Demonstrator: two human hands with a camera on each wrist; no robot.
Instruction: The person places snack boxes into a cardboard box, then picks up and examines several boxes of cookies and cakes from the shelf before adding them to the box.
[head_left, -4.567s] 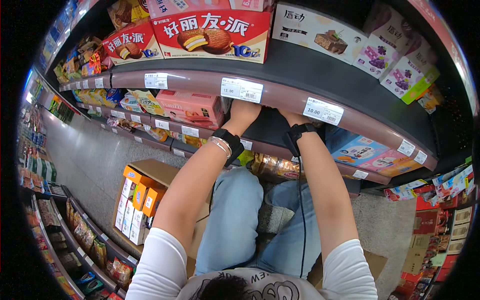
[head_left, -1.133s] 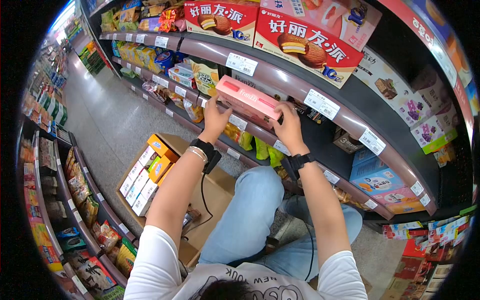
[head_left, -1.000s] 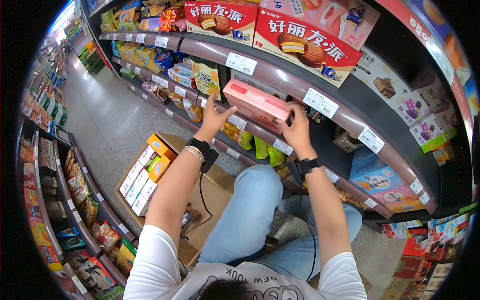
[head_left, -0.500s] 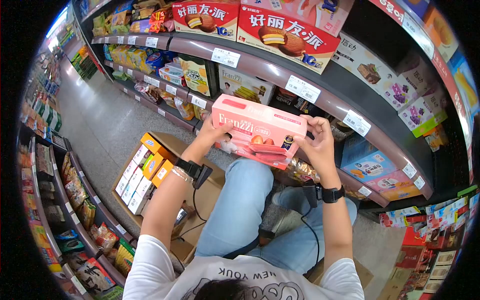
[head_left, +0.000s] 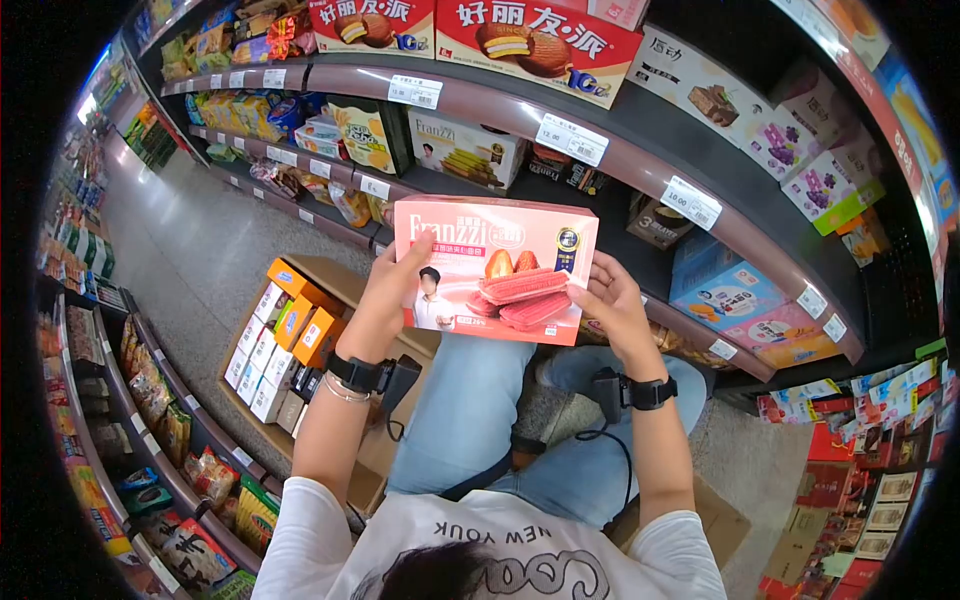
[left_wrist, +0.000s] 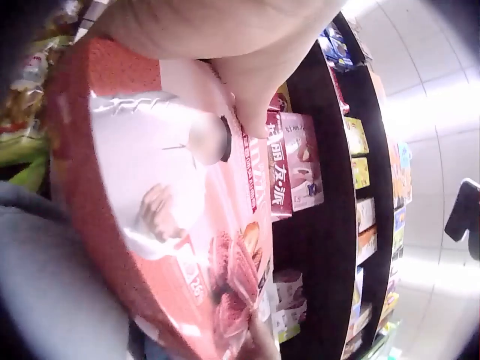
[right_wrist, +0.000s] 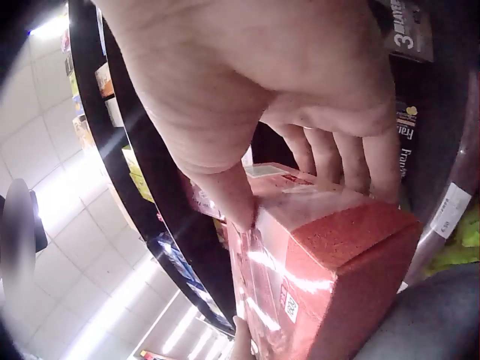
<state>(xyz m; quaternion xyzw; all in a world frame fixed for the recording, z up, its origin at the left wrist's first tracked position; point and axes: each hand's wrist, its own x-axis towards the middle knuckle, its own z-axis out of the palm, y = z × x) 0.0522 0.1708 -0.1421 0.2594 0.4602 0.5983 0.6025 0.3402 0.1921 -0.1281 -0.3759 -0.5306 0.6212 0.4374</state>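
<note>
A pink Franzzi biscuit box (head_left: 500, 268) is held up in front of the body, its printed front facing the head camera. My left hand (head_left: 388, 290) grips its left end, thumb across the front and the other fingers hidden behind. At the right end my right hand (head_left: 617, 305) pinches the box, thumb on the front edge. The left wrist view shows the box front (left_wrist: 165, 172) close beneath the left hand (left_wrist: 225, 37). In the right wrist view, the thumb and fingers of the right hand (right_wrist: 255, 82) straddle the box's end (right_wrist: 345, 255).
Behind the box, a shelf (head_left: 480, 88) carries red pie boxes (head_left: 535, 45) and white cake boxes (head_left: 690, 80). One level lower stand a Franzzi box with green sticks (head_left: 465, 150) and blue boxes (head_left: 720, 285). An open carton (head_left: 240, 385) with small boxes sits on the floor at left.
Both hands, first reaching into the lower shelf, have drawn the pink biscuit box out toward the body. The box has tilted so its front faces up. The left hand briefly loosened, then gripped again.
</note>
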